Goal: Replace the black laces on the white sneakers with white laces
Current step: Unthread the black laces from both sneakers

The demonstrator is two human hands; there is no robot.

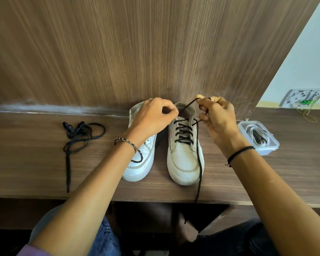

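Centre frame: the thin black cord lace [199,154] is pinched by the right hand [218,121]; the scuffed white leather sneaker [183,159] is gripped at its collar by the left hand [153,117].

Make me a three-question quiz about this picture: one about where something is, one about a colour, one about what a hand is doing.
1. Where is the clear box of white laces, from the laced sneaker?
A. to its left
B. to its right
C. behind it
2. What colour is the loose lace on the desk?
A. black
B. white
C. red
3. What is the right hand doing?
A. lying flat
B. holding the box
C. pinching the sneaker's black lace
Answers: B, the box sits past the right hand; A, it is dark; C, it pinches the lace above the sneaker.
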